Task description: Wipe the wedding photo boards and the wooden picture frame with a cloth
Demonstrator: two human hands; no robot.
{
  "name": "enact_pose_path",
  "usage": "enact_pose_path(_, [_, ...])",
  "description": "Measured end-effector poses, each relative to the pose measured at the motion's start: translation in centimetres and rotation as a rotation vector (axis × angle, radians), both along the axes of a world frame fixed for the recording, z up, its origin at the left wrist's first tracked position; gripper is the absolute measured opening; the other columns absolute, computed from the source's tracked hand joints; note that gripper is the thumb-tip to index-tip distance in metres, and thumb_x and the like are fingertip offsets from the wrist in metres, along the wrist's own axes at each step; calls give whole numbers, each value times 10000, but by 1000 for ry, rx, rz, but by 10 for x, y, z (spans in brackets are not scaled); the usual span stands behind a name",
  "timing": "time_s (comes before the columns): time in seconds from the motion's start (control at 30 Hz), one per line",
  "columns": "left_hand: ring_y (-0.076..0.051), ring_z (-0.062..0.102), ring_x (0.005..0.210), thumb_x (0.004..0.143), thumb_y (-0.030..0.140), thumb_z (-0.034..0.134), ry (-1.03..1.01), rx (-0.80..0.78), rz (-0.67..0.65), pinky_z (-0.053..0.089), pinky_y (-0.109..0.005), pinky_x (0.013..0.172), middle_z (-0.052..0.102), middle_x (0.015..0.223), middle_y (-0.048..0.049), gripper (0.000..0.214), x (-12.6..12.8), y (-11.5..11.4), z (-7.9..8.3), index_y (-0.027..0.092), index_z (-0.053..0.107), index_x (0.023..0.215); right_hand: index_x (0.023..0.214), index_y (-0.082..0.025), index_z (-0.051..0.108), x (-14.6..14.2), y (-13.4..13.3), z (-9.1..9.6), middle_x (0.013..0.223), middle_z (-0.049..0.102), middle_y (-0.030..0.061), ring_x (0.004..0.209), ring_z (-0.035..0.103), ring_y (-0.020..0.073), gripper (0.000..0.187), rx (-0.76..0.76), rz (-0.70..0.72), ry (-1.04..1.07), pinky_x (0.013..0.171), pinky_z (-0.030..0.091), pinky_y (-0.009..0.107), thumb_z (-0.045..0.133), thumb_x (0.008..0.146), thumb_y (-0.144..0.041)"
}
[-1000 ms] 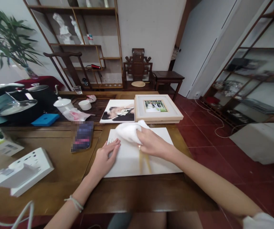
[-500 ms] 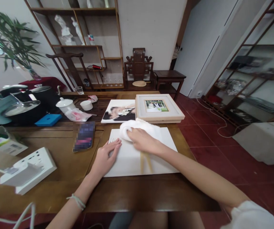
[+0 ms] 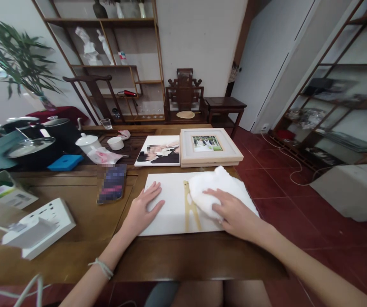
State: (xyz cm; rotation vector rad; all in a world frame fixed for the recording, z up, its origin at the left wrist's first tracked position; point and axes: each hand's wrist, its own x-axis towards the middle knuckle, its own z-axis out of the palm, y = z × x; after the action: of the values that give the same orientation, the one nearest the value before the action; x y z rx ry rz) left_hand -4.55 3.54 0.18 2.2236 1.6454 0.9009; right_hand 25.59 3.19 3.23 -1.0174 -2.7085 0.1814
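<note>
A white rectangular board [image 3: 169, 219] lies on the wooden table in front of me. A tan two-legged shape [image 3: 187, 204] shows on its middle. My left hand [image 3: 143, 209] rests on the board's left side, fingers stretched out and holding nothing. On the right side my right hand [image 3: 236, 215] grips a bunched white cloth [image 3: 231, 185], pressing it against the board. The cloth covers the board's right part and touches the tan shape's upper edge.
Behind the board lie a photo print [image 3: 164, 155] and a framed photo [image 3: 231, 147]. To the left are a phone [image 3: 112, 183], a white power strip [image 3: 47, 228], a blue box [image 3: 65, 162], a lidded pan [image 3: 31, 147] and white cups [image 3: 116, 142].
My right hand has moved right and nearer with the cloth, uncovering the top of the tan shape. My left hand stays on the board, its fingers a little more spread.
</note>
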Motion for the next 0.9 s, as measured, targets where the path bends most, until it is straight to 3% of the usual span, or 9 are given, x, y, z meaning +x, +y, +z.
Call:
enact_pose_path(0.1, [-253,407,1300,805,490,554,64,-58,3,281,-469,1101,490,1361,-117,581,0,1,0,130,538,1261,725,-158,610,5,-32,8,1381,449,147,1293,366,328,210,-81,51,-10,1082,297,471,537,593,-12])
enact_pose_path(0.2, [-260,399,1305,798,521,546,85,-80,9,269,-471,1106,477,1371,-129,605,-1,2,1,118,548,1249,667,-174,585,11,-41,11,1366,465,117,1303,346,314,162,-121,95,43,1073,327,441,579,593,-30])
enact_pose_path(0.3, [-259,404,1302,797,527,543,91,-78,-3,271,-471,1104,480,1369,-129,599,-1,2,3,129,554,1245,667,-179,568,14,-19,6,1366,460,127,1305,346,293,96,-72,92,125,1073,329,448,607,710,-103])
enact_pose_path(0.4, [-258,404,1302,791,523,551,90,-77,-15,274,-471,1102,482,1366,-130,600,-1,2,3,133,552,1247,719,-177,584,12,22,-2,1362,465,151,1311,345,297,121,31,67,168,1081,300,495,579,827,-231])
enact_pose_path(0.5, [-258,404,1302,788,520,558,78,-78,-14,269,-470,1104,483,1363,-138,608,-1,2,3,120,551,1246,753,-179,602,6,59,-7,1351,484,152,1327,324,305,174,95,31,151,1069,308,510,558,859,-309])
enact_pose_path(0.6, [-259,408,1299,787,522,559,58,-78,-12,263,-470,1108,487,1357,-145,615,-1,2,3,108,553,1242,802,-172,617,-1,71,-9,1342,496,157,1332,313,310,162,113,2,109,1062,301,533,526,873,-286])
enact_pose_path(0.7, [-263,417,1293,783,529,561,34,-76,-7,260,-474,1108,494,1352,-146,614,-1,2,2,111,563,1232,822,-163,622,-3,51,-8,1355,481,167,1326,324,314,85,97,-4,72,1067,275,554,538,816,-173])
enact_pose_path(0.9, [-265,429,1284,788,523,560,37,-64,-1,271,-487,1099,501,1352,-125,571,-1,1,1,159,572,1226,710,-177,600,9,-28,11,1393,452,115,1344,293,293,183,-118,66,19,1111,223,511,552,613,-29])
